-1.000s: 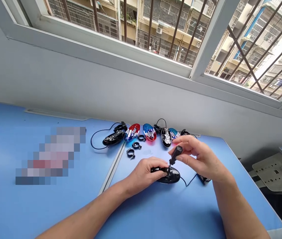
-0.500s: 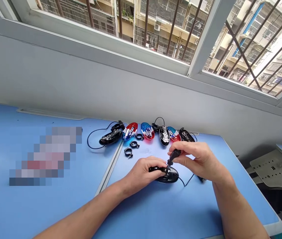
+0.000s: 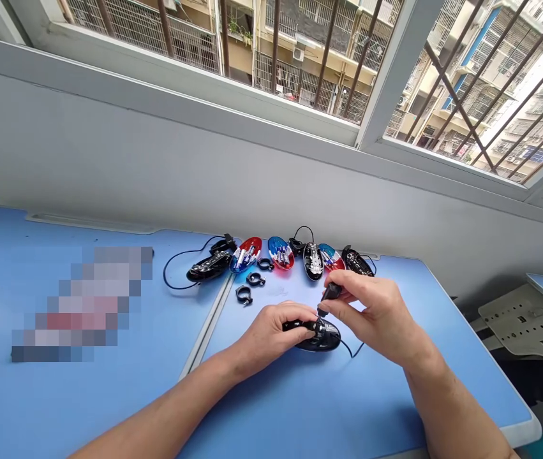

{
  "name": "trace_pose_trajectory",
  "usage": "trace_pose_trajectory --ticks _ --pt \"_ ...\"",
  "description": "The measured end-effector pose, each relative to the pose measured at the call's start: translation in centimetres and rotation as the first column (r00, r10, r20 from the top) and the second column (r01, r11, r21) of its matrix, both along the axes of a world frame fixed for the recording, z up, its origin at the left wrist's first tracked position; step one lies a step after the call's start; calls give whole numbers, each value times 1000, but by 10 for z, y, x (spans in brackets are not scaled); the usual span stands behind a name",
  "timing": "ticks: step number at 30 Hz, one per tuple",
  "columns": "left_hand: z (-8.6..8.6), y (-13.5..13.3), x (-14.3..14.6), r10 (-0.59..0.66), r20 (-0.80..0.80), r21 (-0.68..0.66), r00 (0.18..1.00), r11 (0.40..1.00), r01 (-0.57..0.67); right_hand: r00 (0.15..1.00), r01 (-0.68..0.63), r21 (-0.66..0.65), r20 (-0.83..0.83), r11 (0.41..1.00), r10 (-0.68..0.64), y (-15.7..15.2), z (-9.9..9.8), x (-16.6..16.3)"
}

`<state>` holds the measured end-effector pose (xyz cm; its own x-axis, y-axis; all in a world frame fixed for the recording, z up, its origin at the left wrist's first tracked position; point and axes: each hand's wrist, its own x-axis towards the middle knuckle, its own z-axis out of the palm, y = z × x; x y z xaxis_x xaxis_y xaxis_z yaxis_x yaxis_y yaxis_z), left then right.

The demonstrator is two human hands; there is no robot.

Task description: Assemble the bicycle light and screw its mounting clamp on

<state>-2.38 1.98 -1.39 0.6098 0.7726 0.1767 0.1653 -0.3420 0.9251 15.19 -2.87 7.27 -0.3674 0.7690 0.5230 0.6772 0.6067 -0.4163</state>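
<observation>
A glossy black oval shell (image 3: 327, 342) rests on the blue table, with a thin black cable running from its right end. My left hand (image 3: 278, 328) is closed on it, thumb and fingers pinching a small black part against its top. The fingers partly cover that part. My right hand (image 3: 376, 315) grips the black handle of a screwdriver (image 3: 331, 292) between thumb and fingers. Its tip points down at the shell, beside my left fingertips; the exact contact point is too small to make out.
Three black ring clamps (image 3: 255, 279) lie behind my left hand. Along the wall stand red-and-blue oval shells with batteries (image 3: 281, 253), a black shell showing its inside (image 3: 313, 261), and other black cabled units (image 3: 208, 266). A blurred-out item (image 3: 84, 306) lies left of the table seam.
The view has shifted slightly. The screwdriver now sits a little lower and closer to the shell, and my right hand has turned slightly. My left hand keeps its grip.
</observation>
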Motion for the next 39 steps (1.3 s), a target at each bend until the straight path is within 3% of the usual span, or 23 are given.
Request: trace_pose_trajectory --ticks 9,21,25,34,39 --pt "2 0 0 0 1 -8 1000 1000 0 984 166 99 45 981 -171 0 -5 -12" --pt "5 -1 1 -6 -14 -21 1000 1000 5 979 203 111 14 973 -205 0 -8 -17" --pt "4 0 0 -23 -13 6 1000 1000 24 989 140 79 -62 987 -135 5 -13 -18" --pt "3 1 -1 -71 13 24 997 997 71 987 -73 -143 -154 987 51 10 -8 1" --pt "0 2 0 -58 30 40 998 998 57 982 -173 -111 -96 979 162 12 -4 12"
